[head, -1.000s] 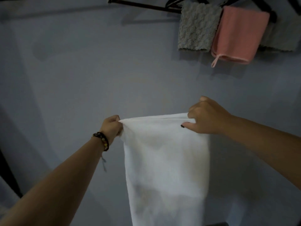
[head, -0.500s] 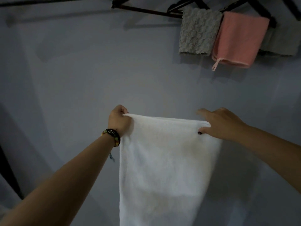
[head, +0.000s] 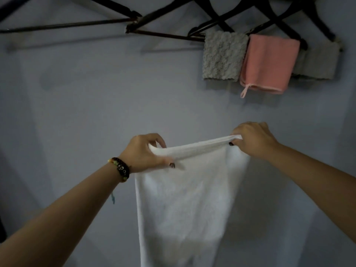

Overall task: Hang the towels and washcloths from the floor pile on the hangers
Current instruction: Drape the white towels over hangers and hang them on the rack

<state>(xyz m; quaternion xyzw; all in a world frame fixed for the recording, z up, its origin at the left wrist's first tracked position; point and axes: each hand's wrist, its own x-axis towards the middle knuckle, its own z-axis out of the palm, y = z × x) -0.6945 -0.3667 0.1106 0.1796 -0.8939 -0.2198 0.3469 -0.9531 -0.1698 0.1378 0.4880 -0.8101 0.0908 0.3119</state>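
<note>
The white towel (head: 183, 205) hangs in the near middle of the scene, held up in front of a pale wall by both hands, its top edge stretched into a folded band and the rest dropping straight down out of view. The left hand (head: 143, 153) grips the left end, fingers curled over the top and thumb pressed beneath; the right hand (head: 250, 138) pinches the right end, slightly higher and farther away. The cloth looks soft and limp, with no stiffness of its own, so it probably sags wherever it is unsupported, and it seems light enough for fingertip holds. Being long, it likely needs to be draped near its middle so neither side pulls it off. The two top corners look like the sensible places to hold. Up at the far right, a grey washcloth (head: 223, 56) and a pink washcloth (head: 267, 64) already hang on dark hangers (head: 217, 20), with a bare rod (head: 67, 26) to the left.
</note>
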